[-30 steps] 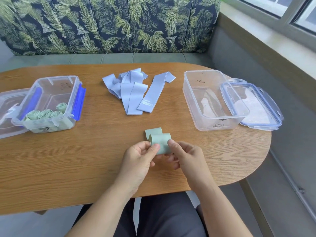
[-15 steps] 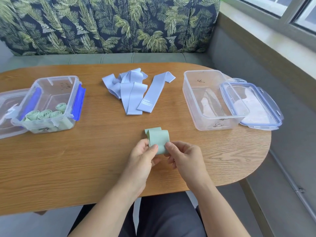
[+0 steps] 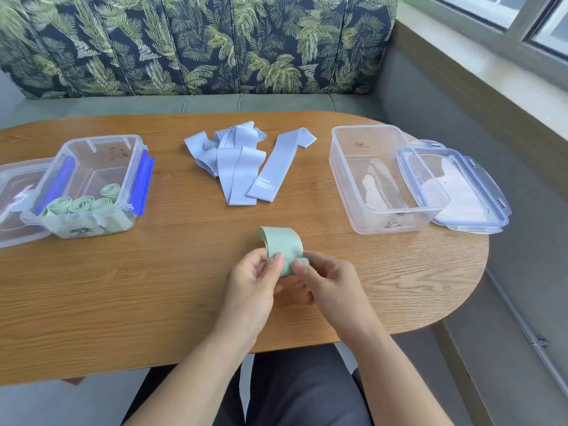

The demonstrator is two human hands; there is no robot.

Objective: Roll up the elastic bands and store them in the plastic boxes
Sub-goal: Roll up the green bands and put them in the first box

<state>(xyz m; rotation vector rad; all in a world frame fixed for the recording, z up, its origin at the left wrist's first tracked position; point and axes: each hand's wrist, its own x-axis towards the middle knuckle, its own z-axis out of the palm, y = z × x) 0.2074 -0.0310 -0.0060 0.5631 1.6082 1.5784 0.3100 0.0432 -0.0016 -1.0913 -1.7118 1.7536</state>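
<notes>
A pale green elastic band (image 3: 281,245) is partly rolled just above the wooden table (image 3: 153,287). My left hand (image 3: 250,282) pinches its left side with thumb and fingers. My right hand (image 3: 329,282) pinches its right side. A loose tail of the band curls up and over behind the roll. The left plastic box (image 3: 92,155), with blue clips, holds several rolled green bands (image 3: 81,204). At the right stands an open clear plastic box (image 3: 362,192) with no band inside. Several flat blue bands (image 3: 236,161) lie in a heap at the middle back.
The right box's blue-rimmed lid (image 3: 461,186) leans against it near the table's right edge. The left box's lid (image 3: 15,198) lies flat at the far left. A leaf-print bench back (image 3: 196,41) and a window sill (image 3: 491,72) border the table.
The green band's tail has shortened and arched higher as both hands turned the roll. The hands stayed in about the same spot.
</notes>
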